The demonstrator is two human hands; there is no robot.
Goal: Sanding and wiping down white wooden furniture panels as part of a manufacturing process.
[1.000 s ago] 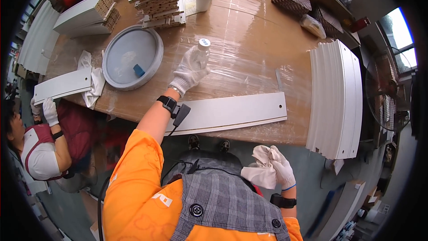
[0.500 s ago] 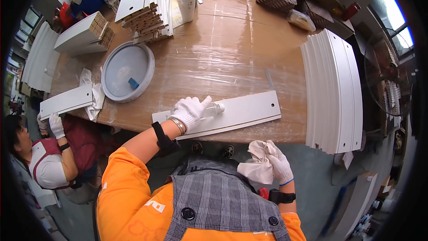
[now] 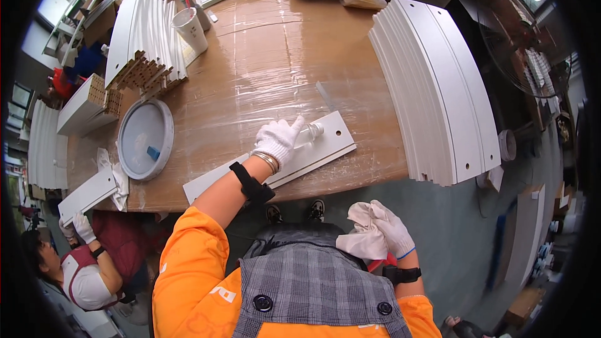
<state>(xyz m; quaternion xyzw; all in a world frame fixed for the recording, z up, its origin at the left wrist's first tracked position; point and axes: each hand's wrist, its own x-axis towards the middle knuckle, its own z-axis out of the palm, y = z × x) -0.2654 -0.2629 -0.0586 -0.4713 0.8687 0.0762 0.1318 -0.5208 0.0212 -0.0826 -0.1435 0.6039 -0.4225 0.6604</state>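
My left hand [image 3: 277,141], in a white knit glove, is closed around a clear plastic bottle [image 3: 307,136]. The bottle lies tilted over a white grooved panel [image 3: 328,144], its cap end toward the panel's right end; I cannot tell whether it touches. A small hole shows near that end. Off the table's front edge, my gloved right hand [image 3: 393,233] grips a crumpled off-white cloth [image 3: 363,235] beside my apron.
A tall row of white panels [image 3: 438,87] stands at the right, another stack [image 3: 141,44] at the far left. A round grey lid [image 3: 145,141] holds a blue piece. A white cup [image 3: 190,31] stands behind. At left, a co-worker [image 3: 87,275] handles another panel [image 3: 87,197].
The whole view has turned, shifting the table's things leftward. My left hand has carried the bottle along the panel toward its right end. My right hand keeps the cloth.
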